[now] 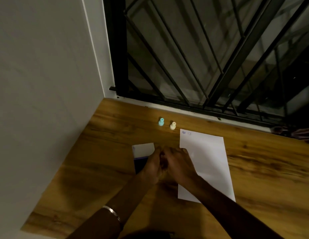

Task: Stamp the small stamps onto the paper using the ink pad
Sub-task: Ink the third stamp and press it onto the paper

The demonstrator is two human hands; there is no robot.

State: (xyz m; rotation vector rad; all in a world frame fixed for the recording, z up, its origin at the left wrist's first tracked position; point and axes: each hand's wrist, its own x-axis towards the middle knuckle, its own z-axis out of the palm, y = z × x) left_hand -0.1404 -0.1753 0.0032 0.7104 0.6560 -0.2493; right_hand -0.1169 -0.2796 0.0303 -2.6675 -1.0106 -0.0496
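Wooden tabletop (102, 152) set in a corner: plain wall at left, barred window behind. Lighting dim, frame slightly blurred.

Leftmost: ink pad (141, 157), white lid flipped up, dark pad face partly hidden under the left hand (152, 167). Bangle (111, 212) on that wrist. Right hand (177, 163) meets the left just beside the pad; fingers of both curl together around something between them, probably a stamp, but the object is hidden, so I cannot tell what either hand grasps.

Further back: blue stamp (161, 121) and cream stamp (172, 125), upright, side by side, not touching. Right of the hands: paper (207, 157), two faint prints at its far left corner.

Risks: right forearm lies over the paper's near edge; a shift could drag the sheet or smear prints. Inked fingers may mark the paper.
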